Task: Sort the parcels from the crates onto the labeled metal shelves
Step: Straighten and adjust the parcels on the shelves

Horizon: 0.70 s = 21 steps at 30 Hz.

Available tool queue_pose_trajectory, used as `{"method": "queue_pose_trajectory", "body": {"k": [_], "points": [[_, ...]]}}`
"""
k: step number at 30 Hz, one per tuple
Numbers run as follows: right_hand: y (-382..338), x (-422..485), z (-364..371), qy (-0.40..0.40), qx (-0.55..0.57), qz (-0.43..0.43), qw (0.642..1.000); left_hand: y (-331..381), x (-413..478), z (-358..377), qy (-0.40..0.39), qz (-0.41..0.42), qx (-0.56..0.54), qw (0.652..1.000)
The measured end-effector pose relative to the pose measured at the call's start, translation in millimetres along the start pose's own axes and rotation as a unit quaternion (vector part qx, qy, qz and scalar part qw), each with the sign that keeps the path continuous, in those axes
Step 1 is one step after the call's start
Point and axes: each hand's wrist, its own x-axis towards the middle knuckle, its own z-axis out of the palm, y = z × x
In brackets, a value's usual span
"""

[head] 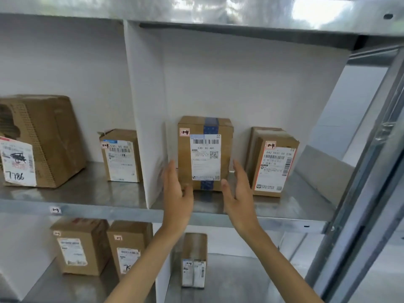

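The blue-taped parcel (205, 153) stands upright on the upper metal shelf (87, 191), in the compartment right of the white divider (144, 106), its shipping label and a small handwritten "1-4" tag facing out. Both hands are spread with straight fingers on either side of its lower half. The left hand (177, 193) is at the left face and the right hand (238, 193) at the right face, with both thumbs reaching across the bottom front corners. Whether the palms actually press the cardboard cannot be told. It looks like a small, stiff corrugated carton, probably light enough for one hand, and its flat sides should grip well. The glossy tape strip and label would be slicker, so the bare cardboard side faces, low down, are the sounder place to hold or nudge it. By count, seven parcels show. Four are on the upper shelf: a large torn box (50, 138) marked 7786 and a small parcel (121, 156) left of the divider, and the blue-taped one and a red-edged parcel (274, 165), also tagged "1-4", well apart on its right. Three sit on the lower shelf: two side by side at left (79, 246) (129, 248) and one narrow parcel (194, 259) at right. One shelf tag (55, 209) shows on the shelf edge, and no crates are in view.
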Motion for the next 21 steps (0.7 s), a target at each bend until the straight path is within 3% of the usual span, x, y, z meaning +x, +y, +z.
{"method": "queue_pose_trajectory", "body": {"k": [4, 7, 15, 21], "points": [[-3.2, -43.7, -7.2, 0.018, -0.034, -0.091, 0.995, 4.9, -51.2, -14.7, 0.002, 0.071, -0.035, 0.997], [13.0, -81.0, -5.6, -0.023, -0.06, -0.096, 0.993, -13.9, -88.1, -21.5, -0.025, 0.072, -0.026, 0.997], [50.4, -141.3, 17.2, -0.094, -0.013, 0.03, 0.995, -54.2, -148.7, -35.5, -0.042, -0.03, -0.016, 0.999], [38.2, -166.6, 48.1, -0.139, 0.039, 0.082, 0.986, -52.7, -173.3, -66.5, 0.011, -0.112, -0.048, 0.992]]}}
